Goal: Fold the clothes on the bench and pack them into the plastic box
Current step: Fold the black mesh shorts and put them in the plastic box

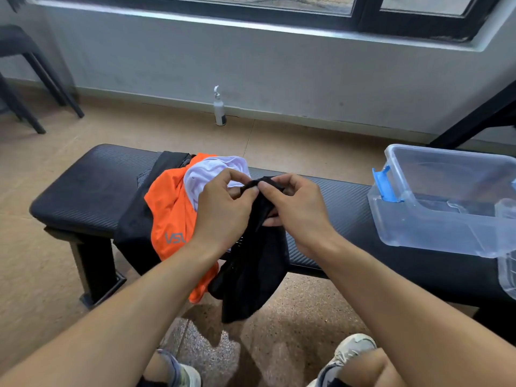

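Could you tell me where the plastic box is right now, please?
In the head view, the plastic box sits open on the right end of the bench, right of the right hand.

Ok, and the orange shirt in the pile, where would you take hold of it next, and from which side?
Probably at the orange shirt's near lower edge, which drapes over the bench's front. Come from the front-left: that part hangs free, while its upper part lies tucked under the white garment. Both hands, left hand and right hand, now pinch the black garment.

orange shirt (170, 219), black bench (92, 191)
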Demonstrator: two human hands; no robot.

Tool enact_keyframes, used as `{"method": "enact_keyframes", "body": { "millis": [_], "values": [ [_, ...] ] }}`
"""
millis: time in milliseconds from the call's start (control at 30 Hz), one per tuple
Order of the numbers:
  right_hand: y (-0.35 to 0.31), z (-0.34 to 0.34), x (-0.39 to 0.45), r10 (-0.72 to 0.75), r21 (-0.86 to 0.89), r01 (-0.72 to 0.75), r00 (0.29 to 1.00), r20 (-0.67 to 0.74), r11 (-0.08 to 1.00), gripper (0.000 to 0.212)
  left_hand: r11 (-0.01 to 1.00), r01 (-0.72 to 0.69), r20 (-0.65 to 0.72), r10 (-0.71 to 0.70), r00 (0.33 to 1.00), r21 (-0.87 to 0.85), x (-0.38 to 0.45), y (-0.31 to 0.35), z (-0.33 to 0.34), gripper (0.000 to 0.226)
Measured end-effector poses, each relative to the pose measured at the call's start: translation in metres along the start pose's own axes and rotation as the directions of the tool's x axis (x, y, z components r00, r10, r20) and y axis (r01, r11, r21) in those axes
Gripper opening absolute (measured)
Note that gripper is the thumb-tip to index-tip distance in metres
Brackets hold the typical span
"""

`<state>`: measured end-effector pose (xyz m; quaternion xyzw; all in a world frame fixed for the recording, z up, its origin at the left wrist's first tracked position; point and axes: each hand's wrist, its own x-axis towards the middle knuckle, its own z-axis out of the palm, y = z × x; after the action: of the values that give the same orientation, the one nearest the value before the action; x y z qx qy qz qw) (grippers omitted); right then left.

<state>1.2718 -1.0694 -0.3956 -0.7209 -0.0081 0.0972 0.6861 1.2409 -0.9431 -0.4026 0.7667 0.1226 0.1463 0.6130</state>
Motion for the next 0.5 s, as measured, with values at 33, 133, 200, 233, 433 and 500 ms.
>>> {"method": "enact_keyframes", "body": {
  "millis": [33, 133, 200, 233, 433, 500],
  "values": [
    [-0.001, 0.0, -0.002, 0.003, 0.012, -0.004, 1.0, 0.016, 1.0, 0.011, 1.0, -0.003, 0.007, 0.003, 1.0, 0.001, 0.0, -0.001, 0.0, 0.009],
    [-0.006, -0.002, -0.006, 0.007, 0.056, -0.01, 0.998, 0.067, 0.998, 0.017, 1.0, 0.002, 0.013, -0.002, 1.0, -0.004, -0.001, 0.0, -0.002, 0.006],
    [-0.011, -0.004, -0.009, 0.026, 0.086, -0.035, 0.995, 0.1, 0.996, 0.024, 0.998, 0.051, 0.03, -0.049, 0.998, -0.047, 0.001, 0.001, -0.005, 0.006],
    [-0.012, -0.005, -0.009, 0.03, 0.083, -0.039, 0.994, 0.109, 0.996, 0.025, 0.994, 0.078, 0.049, -0.075, 0.996, -0.078, 0.003, 0.0, -0.006, 0.004],
    [-0.015, -0.014, -0.01, -0.021, -0.092, 0.041, 0.978, 0.209, 0.995, 0.026, 0.978, 0.111, 0.203, -0.074, 0.976, -0.176, 0.004, 0.002, -0.014, 0.036],
    [-0.016, -0.02, -0.008, -0.013, -0.095, 0.039, 0.965, 0.263, 0.995, 0.025, 0.981, 0.086, 0.205, -0.049, 0.978, -0.176, 0.007, 0.001, -0.017, 0.028]
  ]
}}
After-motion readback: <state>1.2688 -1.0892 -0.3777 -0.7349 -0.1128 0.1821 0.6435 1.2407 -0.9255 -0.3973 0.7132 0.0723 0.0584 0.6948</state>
